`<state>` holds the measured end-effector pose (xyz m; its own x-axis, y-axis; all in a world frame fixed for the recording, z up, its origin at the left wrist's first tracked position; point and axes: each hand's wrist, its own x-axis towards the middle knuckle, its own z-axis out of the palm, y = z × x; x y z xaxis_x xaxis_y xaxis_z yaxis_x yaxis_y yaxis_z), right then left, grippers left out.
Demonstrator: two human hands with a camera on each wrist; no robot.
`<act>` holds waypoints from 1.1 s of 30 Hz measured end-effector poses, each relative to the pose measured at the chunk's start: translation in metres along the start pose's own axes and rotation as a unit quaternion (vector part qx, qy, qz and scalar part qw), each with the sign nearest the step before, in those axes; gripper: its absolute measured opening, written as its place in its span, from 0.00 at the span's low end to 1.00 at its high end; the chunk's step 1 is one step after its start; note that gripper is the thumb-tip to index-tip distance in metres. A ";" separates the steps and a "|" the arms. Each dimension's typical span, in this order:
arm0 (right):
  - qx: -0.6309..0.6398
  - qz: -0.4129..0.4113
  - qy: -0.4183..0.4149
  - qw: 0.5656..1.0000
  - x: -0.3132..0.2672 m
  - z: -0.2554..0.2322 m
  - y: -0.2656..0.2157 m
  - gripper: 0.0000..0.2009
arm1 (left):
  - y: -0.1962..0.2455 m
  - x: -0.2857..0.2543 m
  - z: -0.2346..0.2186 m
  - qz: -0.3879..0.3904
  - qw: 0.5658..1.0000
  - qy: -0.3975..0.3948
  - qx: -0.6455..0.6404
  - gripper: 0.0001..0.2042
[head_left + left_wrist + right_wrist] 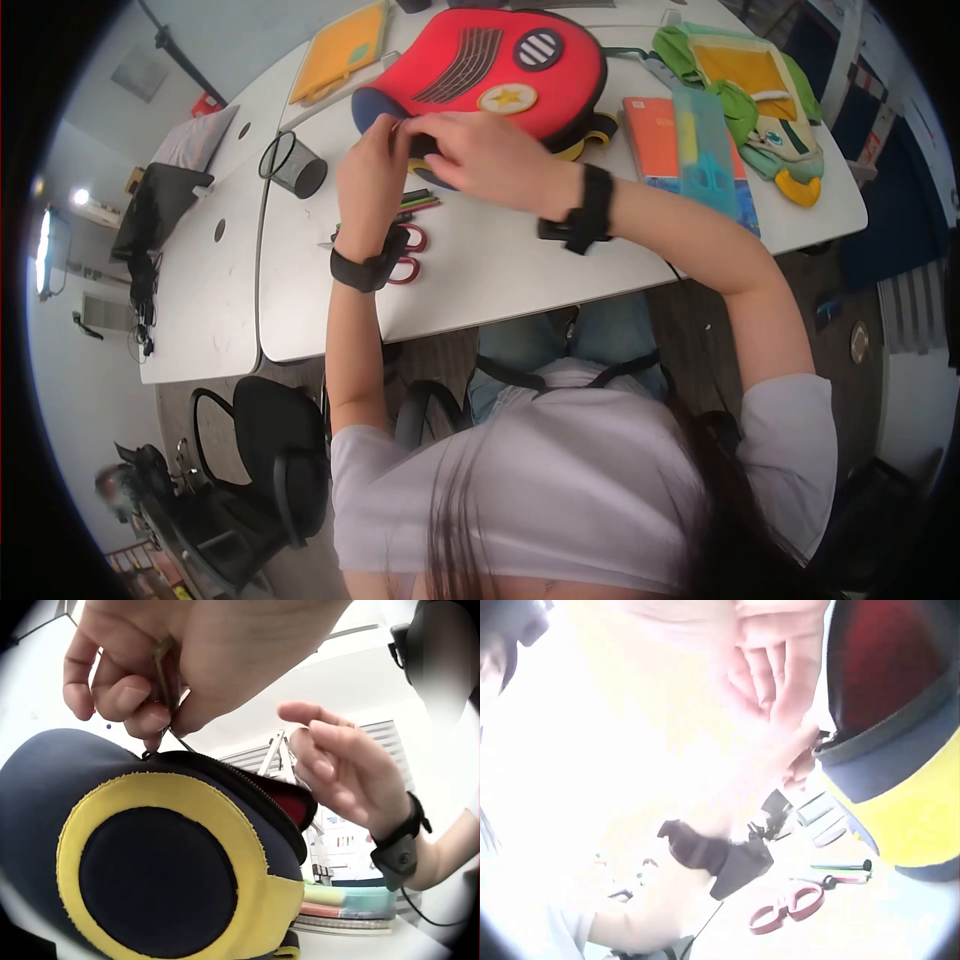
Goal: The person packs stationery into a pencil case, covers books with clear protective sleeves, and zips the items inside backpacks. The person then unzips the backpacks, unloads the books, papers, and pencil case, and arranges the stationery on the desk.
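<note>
A red and dark blue backpack (pixel 560 75) lies on the table, with a star patch and a striped round patch on its red face. In the left wrist view its dark blue end bears a yellow ring (pixel 251 877), and the zipper (pixel 255 781) is partly undone, showing red lining. My left hand (pixel 370 185) pinches the zipper pull (pixel 150 755) at the bag's near left end. Close beside it my right hand (pixel 495 165) hovers, fingers loosely bent, with nothing seen in them; the left wrist view shows it apart from the bag.
Red-handled scissors (pixel 408 258) and several pens (pixel 418 200) lie below my hands. A mesh pen cup (pixel 298 172) is at left. To the right are an orange book (pixel 655 135), a clear blue pouch (pixel 705 165) and a green and yellow bag (pixel 765 100). A yellow folder (pixel 340 50) lies behind.
</note>
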<state>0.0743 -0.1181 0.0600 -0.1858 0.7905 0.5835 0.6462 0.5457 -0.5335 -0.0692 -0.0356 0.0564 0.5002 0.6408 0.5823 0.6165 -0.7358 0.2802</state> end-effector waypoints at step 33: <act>-0.112 0.017 0.020 0.993 0.015 0.012 0.016 0.08 | -0.037 0.033 0.009 0.164 0.986 -0.014 0.027 0.07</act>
<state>0.0723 -0.0939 0.0532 -0.1349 0.7932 0.5938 0.8009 0.4401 -0.4060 -0.0700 0.0151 0.0578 0.6939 0.3760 0.6140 0.4501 -0.8922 0.0376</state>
